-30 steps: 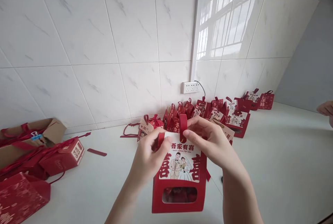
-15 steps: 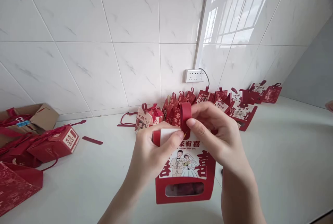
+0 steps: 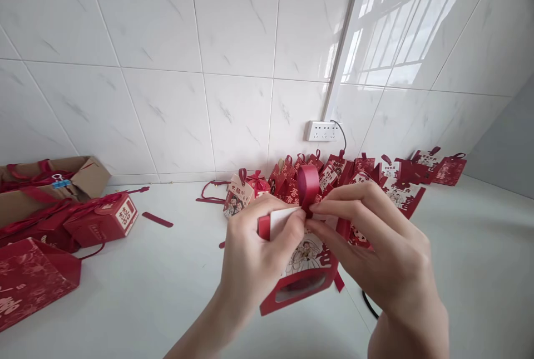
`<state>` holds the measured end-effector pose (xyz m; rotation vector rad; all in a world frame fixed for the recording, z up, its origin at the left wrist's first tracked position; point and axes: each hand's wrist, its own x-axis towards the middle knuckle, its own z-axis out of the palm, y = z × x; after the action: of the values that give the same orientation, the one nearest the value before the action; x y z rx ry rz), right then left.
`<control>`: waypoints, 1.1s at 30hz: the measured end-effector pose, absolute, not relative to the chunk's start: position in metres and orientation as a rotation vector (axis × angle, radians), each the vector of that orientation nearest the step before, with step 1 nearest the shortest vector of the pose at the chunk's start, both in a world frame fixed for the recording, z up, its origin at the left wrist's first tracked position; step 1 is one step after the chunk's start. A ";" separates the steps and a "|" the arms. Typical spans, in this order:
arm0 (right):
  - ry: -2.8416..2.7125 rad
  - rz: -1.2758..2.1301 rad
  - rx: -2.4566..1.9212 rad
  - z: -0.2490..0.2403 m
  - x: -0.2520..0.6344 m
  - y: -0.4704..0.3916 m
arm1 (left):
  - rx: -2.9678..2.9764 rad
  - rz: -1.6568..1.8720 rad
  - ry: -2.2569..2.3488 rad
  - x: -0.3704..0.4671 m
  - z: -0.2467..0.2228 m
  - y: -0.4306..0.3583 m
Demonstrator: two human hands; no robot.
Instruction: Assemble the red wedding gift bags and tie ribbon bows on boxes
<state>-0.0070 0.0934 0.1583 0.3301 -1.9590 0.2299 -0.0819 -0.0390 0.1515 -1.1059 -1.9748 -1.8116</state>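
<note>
A red gift box with a white printed front and an oval window is held up, tilted, above the counter. My left hand grips its top edge, thumb in front by the ribbon's base. From the top rises a looped dark red ribbon. My right hand pinches the ribbon's base between thumb and fingertips, close to my left thumb. The fingers hide where the ribbon meets the box, and part of the printed couple is covered.
Many small red gift boxes stand along the wall. At left are a cardboard carton, a red box with a white label and a large red box. A red strip lies on the counter; a socket strip is on the wall.
The held box has tilted and turned. My right hand has shifted from the side of the ribbon loop down to its base, and the loop is now rounder. The camera view has moved.
</note>
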 end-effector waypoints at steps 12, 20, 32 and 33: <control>-1.963 0.268 0.330 0.159 -0.004 0.091 | -1.126 -1.777 -1.913 -0.077 0.152 -0.039; -1.945 0.232 0.358 0.158 -0.002 0.092 | -1.072 -1.853 -1.899 -0.077 0.151 -0.040; -2.013 0.200 0.336 0.161 0.002 0.096 | -1.087 -1.884 -1.987 -0.076 0.152 -0.037; -2.016 0.194 0.335 0.161 0.002 0.096 | -1.078 -1.897 -1.983 -0.075 0.152 -0.037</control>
<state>0.0017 0.0964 0.1609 0.3352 -2.0156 0.1939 -0.0754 -0.0369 0.1521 -1.0780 -1.9829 -1.8965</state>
